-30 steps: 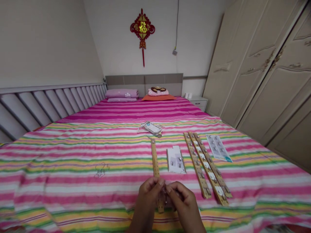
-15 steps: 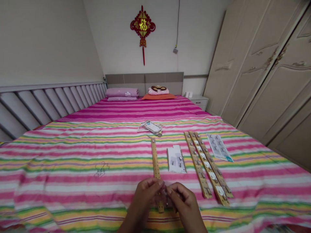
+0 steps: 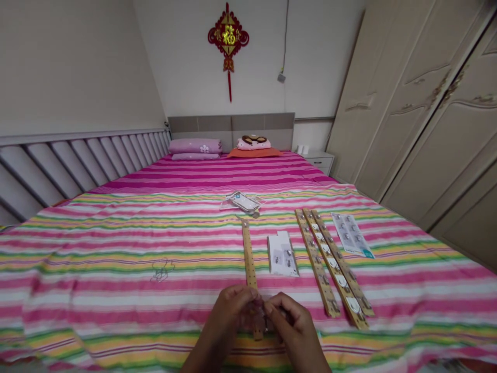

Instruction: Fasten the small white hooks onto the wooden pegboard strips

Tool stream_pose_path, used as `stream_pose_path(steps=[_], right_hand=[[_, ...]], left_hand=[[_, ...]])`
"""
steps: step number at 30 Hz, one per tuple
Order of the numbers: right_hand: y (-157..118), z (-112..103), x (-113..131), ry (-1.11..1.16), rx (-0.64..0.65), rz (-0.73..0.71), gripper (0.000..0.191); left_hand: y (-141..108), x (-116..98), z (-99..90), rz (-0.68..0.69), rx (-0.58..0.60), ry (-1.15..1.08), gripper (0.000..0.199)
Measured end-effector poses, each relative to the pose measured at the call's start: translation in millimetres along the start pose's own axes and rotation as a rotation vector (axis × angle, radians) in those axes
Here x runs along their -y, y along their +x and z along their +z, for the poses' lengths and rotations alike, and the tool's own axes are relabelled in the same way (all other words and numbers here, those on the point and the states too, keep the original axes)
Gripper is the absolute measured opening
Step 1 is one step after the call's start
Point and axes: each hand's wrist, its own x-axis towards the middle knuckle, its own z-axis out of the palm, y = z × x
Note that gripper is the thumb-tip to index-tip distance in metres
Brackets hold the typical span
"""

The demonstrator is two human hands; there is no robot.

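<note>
Near the bottom centre, my left hand pinches a small clear plastic bag. My right hand is closed beside it, thumb and fingers pressed together at the bag's right side; what it grips is too small to make out. Both hands are over the lower end of a thin wooden strip with rows of holes. Right of that strip lies a white card with small metal pieces. Farther right, several wooden strips lie side by side with metal and white pieces on them.
A printed sheet lies at the right. Beyond the single strip is a plastic packet. Thin tangled thread lies on the striped bedspread at left. Pillows, a railing and a wardrobe stand farther off.
The right hand's fingertips have shifted slightly at the bag, and the plastic has changed shape. The rest of the scene has barely shifted with the camera.
</note>
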Motion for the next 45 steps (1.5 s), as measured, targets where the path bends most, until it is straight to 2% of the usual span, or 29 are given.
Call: stream_pose_path(steps=[8, 13, 18, 27, 36, 45], right_hand=[[1.9, -1.2, -2.1, 0.011, 0.008, 0.006, 0.029], [2.8, -1.9, -3.1, 0.0, -0.01, 0.01, 0.029], [3.4, -2.2, -4.1, -0.003, -0.011, 0.007, 0.03], [1.6, -2.9, -4.9, 0.024, 0.033, 0.001, 0.03], [2.2, -4.9, -6.6, 0.061, 0.066, 0.029, 0.03], [6.5, -5.0, -7.9, 0.13, -0.031, 0.061, 0.032]], left_hand=[[0.1, 0.5, -0.8, -0.027, 0.055, -0.088, 0.029], [0.2, 0.2, -1.0, -0.017, 0.018, -0.011, 0.033], [-2.1, -2.7, 1.0, 0.084, -0.026, 0.112, 0.032], [-3.5, -3.6, -5.8, -0.033, 0.132, -0.11, 0.025], [-8.9, -16.1, -5.8, -0.019, 0.13, 0.108, 0.024], [-7.9, -15.4, -9.6, 0.048, 0.22, 0.151, 0.02]])
